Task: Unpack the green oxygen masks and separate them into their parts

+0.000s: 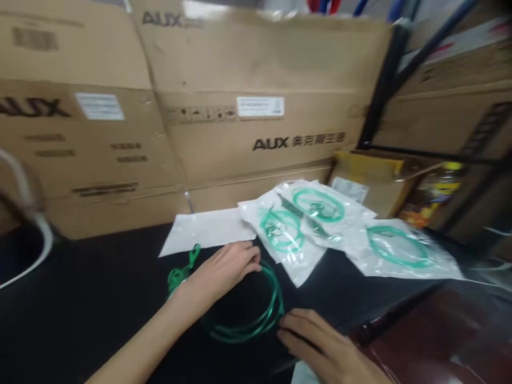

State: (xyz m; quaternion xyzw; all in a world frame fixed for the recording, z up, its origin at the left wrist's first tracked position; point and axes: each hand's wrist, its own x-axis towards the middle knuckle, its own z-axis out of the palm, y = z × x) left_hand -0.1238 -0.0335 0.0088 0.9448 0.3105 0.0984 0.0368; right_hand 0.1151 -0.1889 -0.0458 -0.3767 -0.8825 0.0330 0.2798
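A loose coil of thin, clear green tubing (276, 290) lies on the black tabletop in front of me. My left hand (234, 264) reaches across it, fingers curled around the coil's far edge. At the coil's near right side, the fingertips of my right hand (316, 336) pinch the loops, partly out of sight. A smaller tangle of green tubing (176, 277) sticks out left of my left wrist, half covered by the forearm. Just beyond the coil lie clear-and-white packets (294, 261), each with a similar green coil inside.
A blank white sheet (208, 229) lies behind my left hand. Large AUX cardboard boxes (256, 64) wall off the back. To the right are a packet (400, 250), a yellow-capped bottle (440, 186), a dark shelf frame (380, 96) and a dark red, glossy object (432, 330).
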